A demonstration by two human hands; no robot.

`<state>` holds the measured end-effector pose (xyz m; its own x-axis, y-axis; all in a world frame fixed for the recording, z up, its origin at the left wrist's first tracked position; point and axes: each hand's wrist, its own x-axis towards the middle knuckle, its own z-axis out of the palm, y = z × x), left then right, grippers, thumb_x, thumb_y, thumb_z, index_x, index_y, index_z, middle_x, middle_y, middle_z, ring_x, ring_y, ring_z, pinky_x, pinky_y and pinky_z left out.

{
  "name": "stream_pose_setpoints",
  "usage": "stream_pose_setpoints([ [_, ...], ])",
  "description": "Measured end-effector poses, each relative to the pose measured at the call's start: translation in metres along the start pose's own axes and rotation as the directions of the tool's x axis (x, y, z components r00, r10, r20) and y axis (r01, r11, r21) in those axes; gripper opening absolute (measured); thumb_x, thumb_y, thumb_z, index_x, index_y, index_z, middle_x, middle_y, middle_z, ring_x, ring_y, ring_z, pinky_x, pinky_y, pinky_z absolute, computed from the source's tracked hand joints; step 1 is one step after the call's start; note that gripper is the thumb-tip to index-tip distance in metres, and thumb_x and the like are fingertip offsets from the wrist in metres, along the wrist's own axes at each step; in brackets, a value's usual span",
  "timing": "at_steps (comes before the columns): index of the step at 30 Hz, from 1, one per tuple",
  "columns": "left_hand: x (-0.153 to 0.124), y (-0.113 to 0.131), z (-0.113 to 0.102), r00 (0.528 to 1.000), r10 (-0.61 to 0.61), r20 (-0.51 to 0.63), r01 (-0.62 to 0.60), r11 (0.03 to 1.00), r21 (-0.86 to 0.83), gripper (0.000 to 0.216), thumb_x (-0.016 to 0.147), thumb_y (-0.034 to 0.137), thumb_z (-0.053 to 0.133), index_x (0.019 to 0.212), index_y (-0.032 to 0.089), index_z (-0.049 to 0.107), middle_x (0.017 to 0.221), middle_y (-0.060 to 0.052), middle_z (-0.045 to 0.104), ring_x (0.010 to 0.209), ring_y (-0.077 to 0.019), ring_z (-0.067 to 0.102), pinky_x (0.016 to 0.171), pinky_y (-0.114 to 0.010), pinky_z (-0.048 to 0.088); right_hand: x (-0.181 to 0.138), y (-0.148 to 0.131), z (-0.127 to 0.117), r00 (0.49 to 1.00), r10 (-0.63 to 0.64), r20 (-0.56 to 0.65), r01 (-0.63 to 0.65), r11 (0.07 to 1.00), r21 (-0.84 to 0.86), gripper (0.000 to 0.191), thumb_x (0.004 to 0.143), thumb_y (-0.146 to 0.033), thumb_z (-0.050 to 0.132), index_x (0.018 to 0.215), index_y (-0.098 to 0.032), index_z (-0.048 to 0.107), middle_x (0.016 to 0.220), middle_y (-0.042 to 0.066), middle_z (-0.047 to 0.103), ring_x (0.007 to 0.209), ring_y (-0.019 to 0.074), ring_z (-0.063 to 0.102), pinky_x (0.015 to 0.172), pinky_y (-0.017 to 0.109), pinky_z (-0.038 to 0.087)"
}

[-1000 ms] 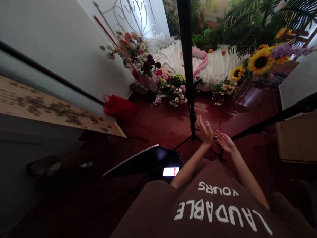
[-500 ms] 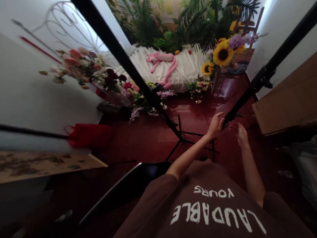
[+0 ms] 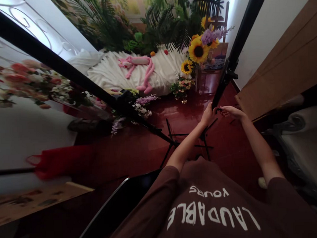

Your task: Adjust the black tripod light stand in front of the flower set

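My left hand [image 3: 207, 114] is closed around the lower pole of a black tripod stand [image 3: 223, 84], which leans up to the right. From the other side, my right hand [image 3: 233, 112] has its fingers at a small dark knob [image 3: 218, 110] on the same pole, close beside the left hand. The fingertips seem to pinch the knob, though they are partly in shadow. Higher on the pole sits another clamp with a knob [image 3: 232, 74]. The stand's spread legs [image 3: 206, 140] rest on the dark red floor.
A second black tripod stand [image 3: 95, 90] slants across the left. Behind are a pink plush toy [image 3: 141, 61] on white cloth [image 3: 107, 70], sunflowers [image 3: 197, 51] and palm leaves. A brown board [image 3: 278, 59] leans at right; a red bag [image 3: 58, 160] is at left.
My right hand has come in to the knob on the pole, where it was apart before. My left hand has closed round the pole. The view has swung to the right.
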<state>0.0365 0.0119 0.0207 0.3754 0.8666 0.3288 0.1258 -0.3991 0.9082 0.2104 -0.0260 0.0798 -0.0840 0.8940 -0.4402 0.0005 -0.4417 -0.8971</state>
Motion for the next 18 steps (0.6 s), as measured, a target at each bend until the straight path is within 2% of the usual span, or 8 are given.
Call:
stream_pose_setpoints([
  [2, 0.000, 0.001, 0.000, 1.000, -0.010, -0.015, 0.010, 1.000, 0.015, 0.029, 0.096, 0.038, 0.047, 0.118, 0.020, 0.051, 0.102, -0.010, 0.067, 0.091, -0.0191, 0.066, 0.086, -0.034, 0.050, 0.000, -0.002, -0.003, 0.995, -0.101, -0.014, 0.099, 0.991, -0.088, 0.023, 0.074, -0.032, 0.077, 0.081, -0.016, 0.062, 0.075, 0.003, 0.068, 0.062, 0.0107, 0.058, 0.059, 0.023, 0.046],
  [4, -0.001, 0.003, 0.001, 0.999, -0.019, -0.036, 0.020, 1.000, 0.024, 0.028, 0.095, 0.037, 0.049, 0.118, 0.020, 0.052, 0.102, -0.010, 0.067, 0.090, -0.0188, 0.066, 0.085, -0.034, 0.050, -0.001, -0.001, -0.003, 0.969, -0.245, -0.034, 0.234, 0.952, -0.197, 0.030, 0.068, -0.033, 0.082, 0.081, -0.018, 0.059, 0.076, 0.001, 0.067, 0.067, 0.0123, 0.059, 0.062, 0.024, 0.048],
  [6, -0.001, 0.005, 0.003, 0.998, -0.023, -0.052, 0.025, 0.999, 0.035, 0.027, 0.095, 0.035, 0.050, 0.117, 0.020, 0.052, 0.101, -0.010, 0.067, 0.088, -0.0184, 0.065, 0.083, -0.033, 0.051, -0.004, 0.002, 0.000, 0.911, -0.404, -0.085, 0.354, 0.869, -0.346, 0.034, 0.065, -0.035, 0.084, 0.080, -0.020, 0.058, 0.077, 0.001, 0.066, 0.069, 0.0135, 0.059, 0.065, 0.025, 0.049],
  [8, 0.000, 0.005, 0.004, 0.998, -0.021, -0.060, 0.024, 0.999, 0.048, 0.026, 0.096, 0.034, 0.049, 0.118, 0.020, 0.052, 0.100, -0.010, 0.067, 0.085, -0.0179, 0.065, 0.081, -0.032, 0.051, -0.007, 0.009, 0.005, 0.814, -0.563, -0.144, 0.414, 0.737, -0.534, 0.029, 0.070, -0.036, 0.081, 0.081, -0.021, 0.060, 0.085, 0.003, 0.066, 0.075, 0.0155, 0.060, 0.069, 0.027, 0.050],
  [11, 0.000, 0.004, 0.005, 0.997, -0.010, -0.075, 0.014, 0.998, 0.056, 0.026, 0.096, 0.034, 0.049, 0.118, 0.020, 0.053, 0.097, -0.009, 0.067, 0.082, -0.0171, 0.065, 0.079, -0.032, 0.051, -0.008, 0.027, 0.013, 0.652, -0.736, -0.182, 0.357, 0.509, -0.783, 0.015, 0.086, -0.037, 0.066, 0.084, -0.022, 0.065, 0.103, 0.008, 0.065, 0.091, 0.0191, 0.061, 0.075, 0.028, 0.050],
  [13, 0.000, 0.002, 0.006, 0.997, -0.002, -0.079, 0.007, 0.998, 0.057, 0.027, 0.095, 0.034, 0.050, 0.117, 0.020, 0.053, 0.097, -0.009, 0.067, 0.082, -0.0164, 0.065, 0.079, -0.030, 0.051, -0.004, 0.041, 0.016, 0.588, -0.791, -0.169, 0.265, 0.386, -0.883, 0.019, 0.094, -0.033, 0.053, 0.087, -0.022, 0.066, 0.104, 0.008, 0.066, 0.093, 0.0193, 0.061, 0.077, 0.028, 0.050],
  [15, 0.001, 0.001, 0.006, 0.997, -0.003, -0.076, 0.007, 0.998, 0.055, 0.026, 0.095, 0.034, 0.051, 0.116, 0.019, 0.053, 0.097, -0.008, 0.067, 0.081, -0.0156, 0.064, 0.078, -0.029, 0.050, 0.002, 0.053, 0.017, 0.563, -0.812, -0.153, 0.173, 0.297, -0.939, 0.024, 0.097, -0.029, 0.045, 0.090, -0.022, 0.067, 0.100, 0.009, 0.067, 0.090, 0.0191, 0.061, 0.078, 0.030, 0.050],
  [18, 0.001, -0.001, 0.007, 0.998, -0.007, -0.069, 0.010, 0.999, 0.041, 0.026, 0.095, 0.035, 0.051, 0.115, 0.019, 0.053, 0.095, -0.007, 0.066, 0.079, -0.0147, 0.064, 0.076, -0.028, 0.049, 0.005, 0.057, 0.020, 0.566, -0.814, -0.134, 0.086, 0.220, -0.972, 0.022, 0.096, -0.027, 0.044, 0.097, -0.021, 0.065, 0.104, 0.011, 0.066, 0.095, 0.0217, 0.062, 0.082, 0.034, 0.051],
])
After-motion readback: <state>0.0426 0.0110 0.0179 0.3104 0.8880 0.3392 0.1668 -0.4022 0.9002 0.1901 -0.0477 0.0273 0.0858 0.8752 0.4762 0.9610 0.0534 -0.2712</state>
